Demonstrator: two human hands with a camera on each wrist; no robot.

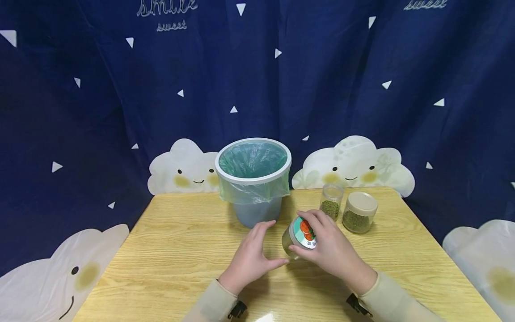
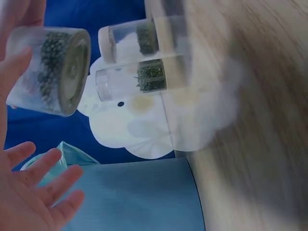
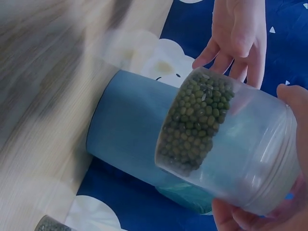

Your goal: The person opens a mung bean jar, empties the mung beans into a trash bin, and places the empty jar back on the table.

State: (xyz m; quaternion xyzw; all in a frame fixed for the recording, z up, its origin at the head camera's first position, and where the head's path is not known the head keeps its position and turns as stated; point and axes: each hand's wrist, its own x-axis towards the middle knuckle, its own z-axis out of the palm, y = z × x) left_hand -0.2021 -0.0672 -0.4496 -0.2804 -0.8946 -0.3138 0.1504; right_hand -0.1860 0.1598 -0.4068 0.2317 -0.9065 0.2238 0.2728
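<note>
My right hand (image 1: 335, 250) grips a clear plastic jar (image 3: 231, 144) round its lid, fingers and thumb on opposite sides. The lid (image 1: 304, 232) carries a teal label with an orange-red picture. Green mung beans (image 3: 195, 127) lie in the jar's bottom part, as the right wrist view shows. The jar is tilted and held up over the table. To its left, my left hand (image 1: 251, 259) has its fingers spread and thumb apart, holding nothing. In the left wrist view the fingers of that hand (image 2: 36, 192) are extended below the jar.
A blue-grey bin (image 1: 257, 210) with a green plastic liner (image 1: 253, 192) stands at the back middle of the wooden table (image 1: 173, 250). Right of it are a slim clear jar (image 1: 331, 208) and a wider beige-lidded jar (image 1: 360, 212), both part filled with green contents. A dark-blue curtain (image 1: 249, 67) hangs behind.
</note>
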